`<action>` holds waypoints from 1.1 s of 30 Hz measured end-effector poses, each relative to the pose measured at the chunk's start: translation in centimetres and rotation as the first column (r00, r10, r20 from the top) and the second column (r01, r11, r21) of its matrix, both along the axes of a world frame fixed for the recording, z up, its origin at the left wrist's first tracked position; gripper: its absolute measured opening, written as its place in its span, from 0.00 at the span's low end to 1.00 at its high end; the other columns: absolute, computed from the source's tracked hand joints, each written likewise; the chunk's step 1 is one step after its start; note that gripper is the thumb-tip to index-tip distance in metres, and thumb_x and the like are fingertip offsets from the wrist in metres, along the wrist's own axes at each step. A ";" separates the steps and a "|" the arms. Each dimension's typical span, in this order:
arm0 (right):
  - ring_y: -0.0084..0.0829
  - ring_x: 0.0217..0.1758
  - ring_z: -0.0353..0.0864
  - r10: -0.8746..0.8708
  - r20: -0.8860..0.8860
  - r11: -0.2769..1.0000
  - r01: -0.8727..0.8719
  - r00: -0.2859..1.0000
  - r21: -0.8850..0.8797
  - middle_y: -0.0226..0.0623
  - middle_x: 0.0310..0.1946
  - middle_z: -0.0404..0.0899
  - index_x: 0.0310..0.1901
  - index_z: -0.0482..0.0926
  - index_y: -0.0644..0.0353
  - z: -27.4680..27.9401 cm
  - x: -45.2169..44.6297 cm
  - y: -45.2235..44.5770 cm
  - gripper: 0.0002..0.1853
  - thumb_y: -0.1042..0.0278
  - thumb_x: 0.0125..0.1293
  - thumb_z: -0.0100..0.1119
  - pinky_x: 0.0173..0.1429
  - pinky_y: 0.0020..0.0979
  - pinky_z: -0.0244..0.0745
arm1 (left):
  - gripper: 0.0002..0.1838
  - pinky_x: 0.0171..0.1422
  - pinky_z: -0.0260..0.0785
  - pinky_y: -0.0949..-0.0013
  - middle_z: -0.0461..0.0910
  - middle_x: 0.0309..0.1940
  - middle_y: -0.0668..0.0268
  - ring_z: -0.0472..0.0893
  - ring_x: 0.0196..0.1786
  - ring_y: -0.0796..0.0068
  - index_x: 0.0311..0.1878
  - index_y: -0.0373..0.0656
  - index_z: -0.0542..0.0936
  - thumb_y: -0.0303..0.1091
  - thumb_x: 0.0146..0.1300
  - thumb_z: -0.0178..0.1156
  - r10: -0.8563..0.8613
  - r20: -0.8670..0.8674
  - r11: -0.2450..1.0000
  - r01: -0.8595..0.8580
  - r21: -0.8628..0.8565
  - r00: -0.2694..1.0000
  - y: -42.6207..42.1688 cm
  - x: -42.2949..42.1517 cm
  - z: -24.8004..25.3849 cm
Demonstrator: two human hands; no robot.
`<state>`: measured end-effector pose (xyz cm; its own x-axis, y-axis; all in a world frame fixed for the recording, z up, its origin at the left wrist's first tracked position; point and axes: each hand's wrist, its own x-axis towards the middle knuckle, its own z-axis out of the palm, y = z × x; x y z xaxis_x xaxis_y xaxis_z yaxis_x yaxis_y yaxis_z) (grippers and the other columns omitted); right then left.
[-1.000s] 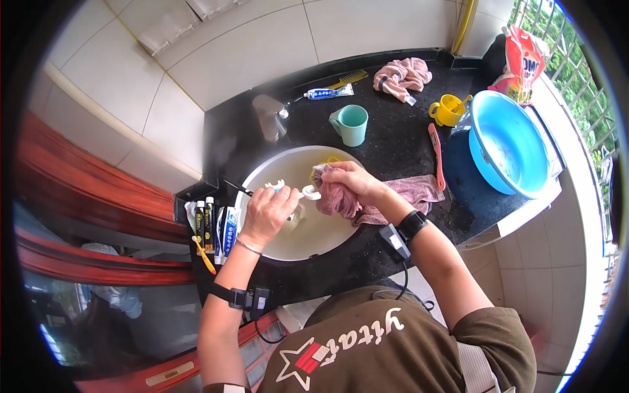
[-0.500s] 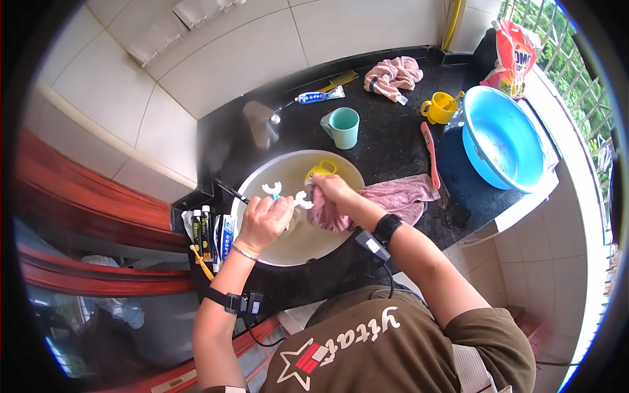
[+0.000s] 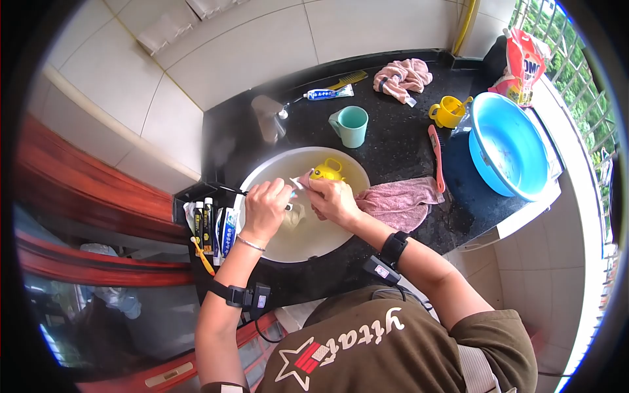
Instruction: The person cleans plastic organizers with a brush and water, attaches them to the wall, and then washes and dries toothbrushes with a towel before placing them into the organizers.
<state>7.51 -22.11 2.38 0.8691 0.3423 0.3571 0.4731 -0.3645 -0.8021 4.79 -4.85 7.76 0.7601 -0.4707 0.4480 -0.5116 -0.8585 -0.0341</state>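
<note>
Above the round white sink (image 3: 357,171), my left hand (image 3: 265,208) is closed around a small toothbrush (image 3: 293,193) with a light-blue handle and white U-shaped head, mostly hidden by my fingers. My right hand (image 3: 335,202) pinches a corner of a pink towel (image 3: 400,202) close against the white head. The rest of the towel drapes over the sink's right rim onto the counter. A yellow cup (image 3: 327,169) with a handle sits in the sink, just behind my right hand.
Behind the sink are a faucet (image 3: 268,119), a green mug (image 3: 352,126) and a toothpaste tube (image 3: 329,93). Rightward lie a pink brush (image 3: 436,157), a yellow mug (image 3: 448,112) and a blue basin (image 3: 508,147). Several tubes (image 3: 208,226) stand left.
My right hand has brought the towel corner up to the toothbrush in my left hand. The towel's bunched part has loosened and lies flatter. The view has shifted slightly.
</note>
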 end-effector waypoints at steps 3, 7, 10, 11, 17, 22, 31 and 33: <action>0.29 0.16 0.77 0.161 -0.262 0.973 -0.109 0.952 0.203 0.37 0.17 0.74 0.34 0.75 0.63 1.2 0.2 -1.3 0.05 0.71 0.59 0.53 0.23 0.29 0.72 | 0.06 0.30 0.66 0.66 0.73 0.23 0.68 0.75 0.27 0.68 0.30 0.42 0.79 0.32 0.48 0.63 0.050 -0.170 0.988 -0.073 -0.134 0.984 0.4 0.1 -0.7; 0.16 0.18 0.71 0.207 -0.473 0.880 0.048 0.856 0.472 0.27 0.17 0.72 0.35 0.74 0.66 0.9 2.1 -3.3 0.08 0.69 0.61 0.56 0.20 0.21 0.67 | 0.09 0.29 0.67 0.70 0.78 0.23 0.69 0.77 0.25 0.76 0.31 0.40 0.81 0.37 0.57 0.62 0.122 -0.647 0.599 -0.575 -0.557 0.753 3.8 1.6 -4.4; 0.15 0.18 0.68 0.066 -0.499 0.944 0.107 0.864 0.311 0.26 0.17 0.72 0.35 0.79 0.66 3.0 2.8 -8.0 0.20 0.55 0.68 0.47 0.23 0.21 0.67 | 0.14 0.26 0.62 0.80 0.77 0.23 0.72 0.72 0.22 0.85 0.34 0.38 0.80 0.41 0.61 0.59 -0.174 -0.739 0.185 -0.715 -0.674 0.651 5.1 1.3 -3.4; 0.16 0.18 0.69 0.058 -0.548 0.966 0.090 0.835 0.241 0.27 0.16 0.73 0.38 0.79 0.67 2.8 3.4 -10.0 0.23 0.51 0.69 0.44 0.24 0.22 0.67 | 0.13 0.26 0.60 0.81 0.76 0.21 0.73 0.71 0.22 0.85 0.34 0.39 0.80 0.41 0.61 0.59 -0.255 -0.751 0.138 -0.746 -0.652 0.609 5.7 1.3 -3.2; 0.41 0.37 0.79 -0.121 -0.133 0.831 0.027 0.984 -0.556 0.45 0.28 0.78 0.36 0.79 0.62 -2.2 5.4 -14.6 0.19 0.53 0.63 0.48 0.41 0.38 0.74 | 0.09 0.26 0.59 0.84 0.74 0.23 0.76 0.71 0.23 0.87 0.38 0.48 0.78 0.42 0.61 0.59 -0.224 -0.745 0.082 -0.749 -0.657 0.628 5.8 3.1 -4.2; 0.45 0.44 0.77 -0.406 0.045 0.440 0.238 0.913 -0.866 0.44 0.40 0.76 0.37 0.80 0.58 0.4 5.3 -16.1 0.18 0.50 0.56 0.57 0.47 0.42 0.73 | 0.09 0.26 0.62 0.82 0.76 0.27 0.77 0.72 0.28 0.89 0.41 0.47 0.78 0.38 0.60 0.61 -0.005 -0.711 0.094 -0.707 -0.701 0.703 7.7 4.0 -4.4; 0.44 0.50 0.75 0.230 0.054 0.934 -0.205 0.972 -0.292 0.45 0.48 0.73 0.59 0.65 0.58 5.6 3.7 -3.8 0.29 0.66 0.54 0.59 0.52 0.37 0.72 | 0.09 0.24 0.59 0.83 0.78 0.30 0.72 0.71 0.24 0.88 0.41 0.42 0.78 0.37 0.62 0.58 -0.114 -0.633 0.165 -0.614 -0.772 0.765 7.0 5.1 -2.9; 0.49 0.52 0.73 0.289 -0.080 0.930 -0.300 0.954 -0.213 0.54 0.54 0.68 0.64 0.55 0.63 2.4 3.7 1.2 0.36 0.60 0.57 0.58 0.56 0.38 0.69 | 0.10 0.23 0.58 0.83 0.77 0.27 0.71 0.71 0.22 0.87 0.41 0.41 0.78 0.38 0.62 0.57 -0.219 -0.642 0.157 -0.623 -0.766 0.735 5.8 5.1 -2.2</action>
<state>11.20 -20.90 4.75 0.7310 0.6508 0.2051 0.5502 -0.3845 -0.7413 9.84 0.98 5.56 0.9721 0.1908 -0.1365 0.1496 -0.0557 0.9872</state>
